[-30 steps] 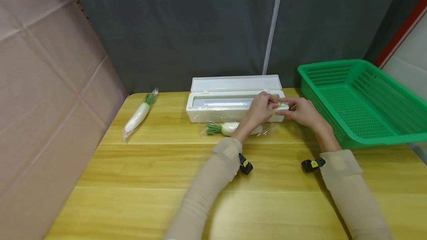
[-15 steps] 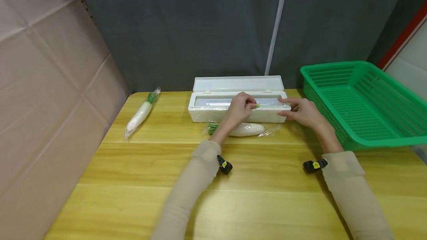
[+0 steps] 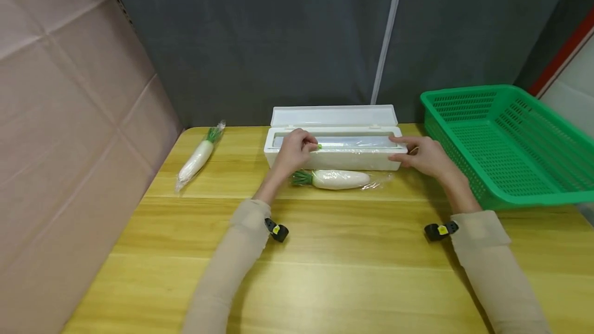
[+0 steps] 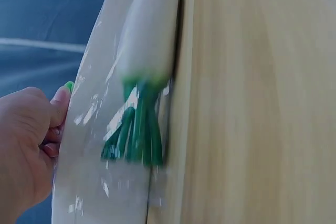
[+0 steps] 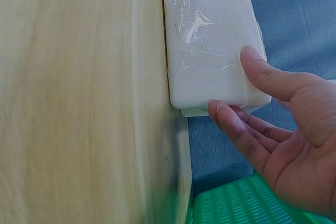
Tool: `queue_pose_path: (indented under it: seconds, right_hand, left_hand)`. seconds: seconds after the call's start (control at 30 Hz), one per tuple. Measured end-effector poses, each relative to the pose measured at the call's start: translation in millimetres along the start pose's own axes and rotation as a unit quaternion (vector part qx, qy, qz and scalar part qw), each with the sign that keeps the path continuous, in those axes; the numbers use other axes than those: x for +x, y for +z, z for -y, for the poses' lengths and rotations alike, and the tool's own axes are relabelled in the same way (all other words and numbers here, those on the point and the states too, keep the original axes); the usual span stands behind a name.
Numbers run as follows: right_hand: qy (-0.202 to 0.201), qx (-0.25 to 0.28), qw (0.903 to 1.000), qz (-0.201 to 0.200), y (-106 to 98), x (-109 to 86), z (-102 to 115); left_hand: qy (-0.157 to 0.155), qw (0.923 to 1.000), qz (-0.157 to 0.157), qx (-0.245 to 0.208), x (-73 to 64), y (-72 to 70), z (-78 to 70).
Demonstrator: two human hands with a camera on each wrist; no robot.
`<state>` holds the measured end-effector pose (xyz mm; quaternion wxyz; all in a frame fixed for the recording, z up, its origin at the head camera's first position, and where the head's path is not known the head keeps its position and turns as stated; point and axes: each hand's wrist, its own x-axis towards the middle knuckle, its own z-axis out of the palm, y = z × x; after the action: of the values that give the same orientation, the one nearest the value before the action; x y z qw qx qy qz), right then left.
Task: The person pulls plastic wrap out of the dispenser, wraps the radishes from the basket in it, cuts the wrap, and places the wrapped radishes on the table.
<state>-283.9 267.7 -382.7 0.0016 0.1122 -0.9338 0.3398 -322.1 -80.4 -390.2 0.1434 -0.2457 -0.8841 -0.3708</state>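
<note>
A white plastic-wrap dispenser box (image 3: 352, 160) stands at the back of the table with its lid (image 3: 334, 116) raised and a roll of film (image 3: 352, 141) inside. My left hand (image 3: 291, 152) pinches a small green slide cutter (image 3: 319, 146) on the box's front edge, left of the middle; its tip shows green in the left wrist view too. At the right end, my right hand (image 3: 427, 157) grips the box, thumb on the front and fingers around the end. In front lies a white radish (image 3: 341, 179) with green stems, under clear film that hangs from the box.
Another white radish (image 3: 196, 160), wrapped in clear film, lies at the table's back left. A green plastic basket (image 3: 492, 192) stands on the right, close to my right hand. Behind the wooden table (image 3: 352, 272) hangs a dark curtain (image 3: 278, 40).
My left hand has slid leftward along the box's front edge with the green slide cutter, from the right end to left of the middle. My right hand stays at the right end.
</note>
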Motion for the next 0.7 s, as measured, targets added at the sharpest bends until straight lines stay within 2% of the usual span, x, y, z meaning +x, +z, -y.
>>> queue_pose_path:
  seconds: [0.27, 0.5, 0.7]
  right_hand:
    - [0.000, 0.002, 1.0000, 0.000, 0, 0.9, -2]
    - [0.006, 0.003, 1.0000, 0.002, 1, -0.4, -3]
    - [-0.003, 0.001, 1.0000, 0.001, 0, 0.7, -1]
  left_hand:
    - [-0.030, 0.9957, -0.088, 0.004, -25.0, -42.4, 40.0]
    - [-0.041, 0.9939, -0.102, 0.007, -35.5, -61.2, 60.2]
    - [-0.047, 0.9914, -0.122, 0.011, -38.7, -68.4, 65.9]
